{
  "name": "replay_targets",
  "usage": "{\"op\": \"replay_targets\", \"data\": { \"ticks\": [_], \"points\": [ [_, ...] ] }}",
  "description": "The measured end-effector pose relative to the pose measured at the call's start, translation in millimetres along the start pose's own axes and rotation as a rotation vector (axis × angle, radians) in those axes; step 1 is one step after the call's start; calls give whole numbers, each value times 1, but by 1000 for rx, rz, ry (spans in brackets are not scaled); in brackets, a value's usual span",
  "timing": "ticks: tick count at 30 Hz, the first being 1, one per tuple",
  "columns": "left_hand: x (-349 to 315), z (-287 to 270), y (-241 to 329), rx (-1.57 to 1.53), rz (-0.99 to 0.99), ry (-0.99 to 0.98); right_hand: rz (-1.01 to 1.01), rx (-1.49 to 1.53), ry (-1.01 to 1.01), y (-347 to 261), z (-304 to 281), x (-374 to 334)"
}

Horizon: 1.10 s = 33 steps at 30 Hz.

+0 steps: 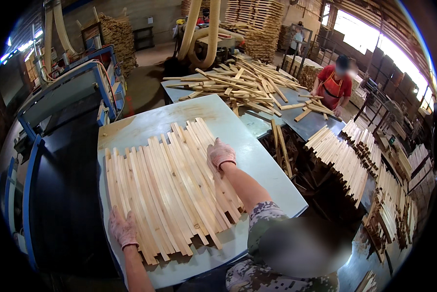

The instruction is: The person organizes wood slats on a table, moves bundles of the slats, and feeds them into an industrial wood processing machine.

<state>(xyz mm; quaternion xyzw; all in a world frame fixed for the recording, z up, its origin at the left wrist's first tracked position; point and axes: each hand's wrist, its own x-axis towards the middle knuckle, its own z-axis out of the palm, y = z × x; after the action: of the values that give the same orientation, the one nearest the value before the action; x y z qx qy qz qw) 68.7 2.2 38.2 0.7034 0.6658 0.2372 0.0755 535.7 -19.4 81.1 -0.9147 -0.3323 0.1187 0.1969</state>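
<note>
A row of pale wooden strips (165,187) lies side by side on a light grey-blue tabletop (272,187), their ends uneven. My left hand (123,227), in a pinkish knit glove, rests at the row's near left edge with fingers spread along the outer strips. At the row's far right side, my right hand (222,152), in a matching glove, has its fingers curled over the outermost strips. Between my hands the strips lie close together, with a few thin gaps toward the left. The undersides of my fingers are hidden.
A dark conveyor belt (72,204) with a blue frame runs along the left. Beyond the table lies a heap of loose strips (247,87). A co-worker in red (332,87) stands at the far right, near laid-out strip rows (340,158). Hoses (211,39) hang behind.
</note>
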Motion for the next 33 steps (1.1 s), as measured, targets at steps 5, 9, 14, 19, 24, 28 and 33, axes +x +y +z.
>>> {"op": "replay_targets", "data": {
  "ticks": [5, 9, 14, 19, 24, 28, 33],
  "points": [
    [-1, -3, 3, 22, 3, 4, -14, -3, 4, 4, 5, 2],
    [0, -3, 4, 24, -4, 6, -5, 17, 1, 1, 2, 0],
    [0, -6, 2, 17, 1, -8, -49, -4, 53, 3, 10, 1],
    [5, 36, -42, 145, 93, 47, -173, -101, 117, 34, 57, 39],
    [-4, -1, -12, 46, 18, 32, -50, -76, 15, 3, 25, 3],
    [4, -9, 0, -27, 11, -40, -314, -300, 205, 37, 45, 31],
    [2, -34, 7, -80, -49, -86, -472, -379, 213, 51, 56, 50]
  ]
}}
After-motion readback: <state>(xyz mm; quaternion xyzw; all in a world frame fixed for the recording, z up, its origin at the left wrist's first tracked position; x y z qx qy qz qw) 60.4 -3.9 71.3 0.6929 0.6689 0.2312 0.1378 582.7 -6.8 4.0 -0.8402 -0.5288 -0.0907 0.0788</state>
